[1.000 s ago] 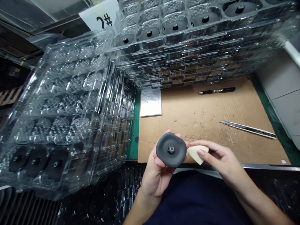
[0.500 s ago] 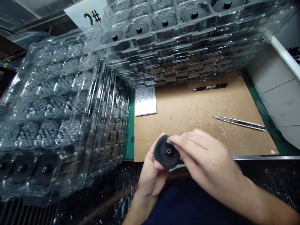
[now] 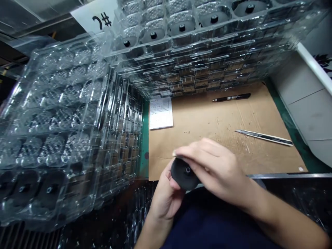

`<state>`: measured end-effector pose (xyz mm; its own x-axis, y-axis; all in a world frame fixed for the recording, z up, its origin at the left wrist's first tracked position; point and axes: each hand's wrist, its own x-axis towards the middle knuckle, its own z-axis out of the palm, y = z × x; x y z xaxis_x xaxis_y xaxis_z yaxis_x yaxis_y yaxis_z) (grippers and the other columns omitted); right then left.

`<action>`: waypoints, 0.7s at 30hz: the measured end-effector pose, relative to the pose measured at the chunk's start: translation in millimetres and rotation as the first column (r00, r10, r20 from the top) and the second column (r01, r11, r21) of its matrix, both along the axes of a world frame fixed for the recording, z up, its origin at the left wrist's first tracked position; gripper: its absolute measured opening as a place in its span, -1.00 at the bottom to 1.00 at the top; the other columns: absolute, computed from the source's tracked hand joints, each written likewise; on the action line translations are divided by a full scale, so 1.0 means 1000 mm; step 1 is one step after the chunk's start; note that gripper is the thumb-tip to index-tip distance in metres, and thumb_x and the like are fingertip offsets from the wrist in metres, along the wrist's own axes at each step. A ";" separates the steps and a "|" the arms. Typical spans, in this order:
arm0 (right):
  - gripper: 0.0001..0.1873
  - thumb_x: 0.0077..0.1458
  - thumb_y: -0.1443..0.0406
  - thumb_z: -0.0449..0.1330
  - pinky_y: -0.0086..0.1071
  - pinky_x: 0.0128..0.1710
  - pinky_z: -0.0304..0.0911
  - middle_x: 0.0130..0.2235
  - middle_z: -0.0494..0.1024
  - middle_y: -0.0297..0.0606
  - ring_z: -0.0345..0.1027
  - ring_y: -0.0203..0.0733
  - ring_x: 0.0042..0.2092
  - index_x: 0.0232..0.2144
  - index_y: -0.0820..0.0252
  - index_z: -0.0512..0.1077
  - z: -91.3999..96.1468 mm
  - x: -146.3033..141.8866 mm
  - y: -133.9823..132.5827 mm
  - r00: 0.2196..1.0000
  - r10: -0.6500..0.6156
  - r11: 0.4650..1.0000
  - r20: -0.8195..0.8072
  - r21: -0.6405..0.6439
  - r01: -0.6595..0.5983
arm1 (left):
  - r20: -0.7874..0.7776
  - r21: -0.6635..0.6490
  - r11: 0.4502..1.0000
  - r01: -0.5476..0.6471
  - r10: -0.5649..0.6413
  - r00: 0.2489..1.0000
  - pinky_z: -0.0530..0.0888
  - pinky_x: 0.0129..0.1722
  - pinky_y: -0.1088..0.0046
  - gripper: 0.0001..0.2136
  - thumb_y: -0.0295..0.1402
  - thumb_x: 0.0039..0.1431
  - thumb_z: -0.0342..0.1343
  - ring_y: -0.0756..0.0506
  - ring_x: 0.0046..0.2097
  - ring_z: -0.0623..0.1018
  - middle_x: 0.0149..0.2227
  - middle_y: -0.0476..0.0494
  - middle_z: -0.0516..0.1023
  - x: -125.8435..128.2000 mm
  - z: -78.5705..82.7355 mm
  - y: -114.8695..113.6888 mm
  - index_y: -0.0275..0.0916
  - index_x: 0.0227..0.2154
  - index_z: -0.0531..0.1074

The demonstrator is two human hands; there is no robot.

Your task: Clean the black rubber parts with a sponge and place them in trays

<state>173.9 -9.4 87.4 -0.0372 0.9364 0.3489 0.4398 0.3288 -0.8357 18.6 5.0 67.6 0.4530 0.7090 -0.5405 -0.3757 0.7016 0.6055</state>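
Observation:
My left hand (image 3: 166, 197) cradles a round black rubber disc (image 3: 183, 174) from below, with its fingers behind the disc. A small metal nut or stud (image 3: 187, 169) stands at the disc's centre. My right hand (image 3: 212, 166) curves over the disc's upper edge, fingers touching it and covering part of its rim. The cream wedge-shaped sponge seen earlier is hidden from view, so I cannot tell whether my right hand holds it.
Brown cardboard (image 3: 220, 131) on a green mat (image 3: 144, 138) holds a black pen (image 3: 230, 98), a utility knife (image 3: 264, 137) and a printed sheet (image 3: 160, 113). Stacked clear blister trays (image 3: 197, 62) with black discs rise behind; more trays (image 3: 59, 121) lie left.
My right hand has moved from beside the disc to over its upper edge, and the cream sponge has gone out of sight. The view has shifted slightly.

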 end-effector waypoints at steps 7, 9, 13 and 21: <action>-0.77 0.12 0.22 0.13 -0.41 -0.22 0.34 -0.15 0.50 -0.25 0.38 -0.22 -0.12 -0.18 0.11 0.46 -0.042 0.031 -0.038 0.955 -0.185 0.852 -0.232 -0.522 0.038 | 0.116 -0.007 0.999 0.053 -0.052 0.992 0.34 0.06 0.19 -0.40 -0.13 -0.23 0.32 -0.28 -0.05 0.49 0.15 -0.24 0.28 -0.011 0.008 -0.003 -0.11 -0.03 0.40; -0.74 0.12 0.18 0.12 -0.39 -0.22 0.34 -0.15 0.50 -0.23 0.39 -0.20 -0.15 -0.17 0.13 0.46 -0.053 0.035 -0.042 0.951 -0.224 0.814 -0.214 -0.578 0.062 | 0.172 -0.010 0.999 0.051 -0.049 0.984 0.33 0.06 0.22 -0.43 -0.11 -0.17 0.29 -0.28 -0.05 0.49 0.09 -0.24 0.36 -0.008 0.009 -0.004 -0.13 -0.03 0.39; -0.75 0.15 0.24 0.10 -0.45 -0.29 0.29 -0.14 0.49 -0.31 0.38 -0.28 -0.21 -0.12 0.06 0.43 -0.039 0.035 -0.035 0.937 -0.330 0.832 -0.116 -0.505 0.231 | 0.211 -0.030 0.998 0.056 -0.048 0.976 0.35 0.04 0.24 -0.44 -0.08 -0.15 0.27 -0.26 -0.05 0.50 0.01 -0.20 0.44 -0.002 0.010 -0.005 -0.14 -0.03 0.39; -0.73 0.15 0.44 0.04 -0.33 -0.21 0.20 -0.21 0.49 -0.24 0.26 -0.26 -0.24 -0.10 0.26 0.38 0.012 0.009 -0.007 0.985 0.098 0.995 0.140 -0.016 -0.096 | 0.168 -0.072 0.994 0.086 -0.073 0.983 0.39 -0.06 0.50 -0.53 -0.15 -0.12 0.28 -0.10 -0.09 0.46 -0.13 -0.12 0.50 -0.002 -0.002 -0.008 -0.26 -0.13 0.47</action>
